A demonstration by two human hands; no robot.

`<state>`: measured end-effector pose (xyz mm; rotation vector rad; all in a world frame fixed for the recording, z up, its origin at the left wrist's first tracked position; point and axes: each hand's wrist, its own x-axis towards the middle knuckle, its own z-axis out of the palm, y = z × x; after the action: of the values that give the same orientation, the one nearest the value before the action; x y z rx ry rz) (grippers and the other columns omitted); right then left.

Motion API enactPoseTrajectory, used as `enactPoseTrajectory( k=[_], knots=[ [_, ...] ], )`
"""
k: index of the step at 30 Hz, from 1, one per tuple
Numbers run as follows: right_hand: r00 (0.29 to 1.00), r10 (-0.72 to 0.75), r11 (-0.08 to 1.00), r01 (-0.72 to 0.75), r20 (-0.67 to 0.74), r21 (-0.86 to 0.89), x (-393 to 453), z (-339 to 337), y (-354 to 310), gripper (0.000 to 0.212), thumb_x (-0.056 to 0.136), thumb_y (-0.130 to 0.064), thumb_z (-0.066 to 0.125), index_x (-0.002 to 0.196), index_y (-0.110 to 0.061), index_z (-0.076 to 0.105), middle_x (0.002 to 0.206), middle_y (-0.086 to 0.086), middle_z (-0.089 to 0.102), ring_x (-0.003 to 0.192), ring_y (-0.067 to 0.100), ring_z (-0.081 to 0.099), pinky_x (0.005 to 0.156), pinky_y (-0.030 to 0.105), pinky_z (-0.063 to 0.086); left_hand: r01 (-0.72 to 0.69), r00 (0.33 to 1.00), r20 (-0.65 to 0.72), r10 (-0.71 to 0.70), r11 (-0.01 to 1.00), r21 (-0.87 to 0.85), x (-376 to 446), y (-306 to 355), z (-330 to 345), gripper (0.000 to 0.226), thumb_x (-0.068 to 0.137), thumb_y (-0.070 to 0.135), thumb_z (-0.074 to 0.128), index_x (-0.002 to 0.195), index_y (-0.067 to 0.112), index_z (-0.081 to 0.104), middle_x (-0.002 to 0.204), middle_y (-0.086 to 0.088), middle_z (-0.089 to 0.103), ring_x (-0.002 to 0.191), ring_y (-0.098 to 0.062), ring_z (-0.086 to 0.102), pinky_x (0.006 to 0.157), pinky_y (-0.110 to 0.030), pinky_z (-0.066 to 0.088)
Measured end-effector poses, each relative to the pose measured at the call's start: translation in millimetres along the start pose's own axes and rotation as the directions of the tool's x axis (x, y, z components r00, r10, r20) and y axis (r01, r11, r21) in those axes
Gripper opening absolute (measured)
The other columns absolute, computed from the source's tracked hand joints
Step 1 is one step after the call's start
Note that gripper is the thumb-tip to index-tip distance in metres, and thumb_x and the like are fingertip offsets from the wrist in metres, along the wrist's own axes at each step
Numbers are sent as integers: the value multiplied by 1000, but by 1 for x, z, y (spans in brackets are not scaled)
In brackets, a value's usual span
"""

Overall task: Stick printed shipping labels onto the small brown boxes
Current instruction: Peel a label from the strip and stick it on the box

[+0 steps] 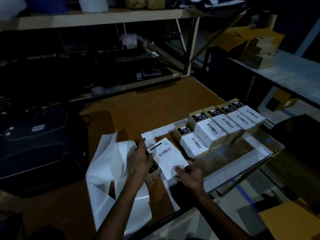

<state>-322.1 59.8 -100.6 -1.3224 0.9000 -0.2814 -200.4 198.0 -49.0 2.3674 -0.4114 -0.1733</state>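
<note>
A small brown box (152, 177) lies on the brown table (155, 108) in front of me, with a white shipping label (167, 157) laid over its top. My left hand (140, 158) lies on the box's left side, its thumb on the label's upper left edge. My right hand (188, 174) presses flat fingers on the label's lower right corner. Several brown boxes with labels stuck on them (223, 125) stand in a row running to the back right. The nearest of them (192, 142) is just right of the box under my hands.
Loose white backing sheets (110, 163) curl up on the table to my left. A dark printer (39, 142) sits at the far left. A stack of brown boxes (261, 52) rests on a white side table at the back right. Shelves stand behind.
</note>
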Motion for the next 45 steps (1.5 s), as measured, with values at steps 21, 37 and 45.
enactPoseTrajectory(
  k=[21,37,45],
  knots=[
    [841,-198,-45,505,503,-862,-10,36,-49,71,86,-74,-11,153,-51,-16,163,1,-31,143,31,-40,114,63,-21,4,996,87,28,937,-348,-31,-24,-1,83,67,21,92,130,31,41,124,13,60,112,-9,59,90,-25,55],
    [812,-245,-132,514,530,-848,20,14,-59,72,98,-59,-4,161,-25,-1,168,-3,-10,148,30,-31,114,61,-18,31,997,74,-1,915,-403,-32,-16,-5,90,60,25,96,131,31,40,126,7,62,112,-12,61,89,-27,55],
    [730,-224,-131,634,646,-762,12,27,-65,100,84,-63,-30,160,-15,14,169,1,8,155,20,-6,119,56,-9,11,998,58,12,923,-385,-34,-18,-4,90,61,17,95,129,31,39,116,9,63,105,-14,65,85,-33,59]
  ],
)
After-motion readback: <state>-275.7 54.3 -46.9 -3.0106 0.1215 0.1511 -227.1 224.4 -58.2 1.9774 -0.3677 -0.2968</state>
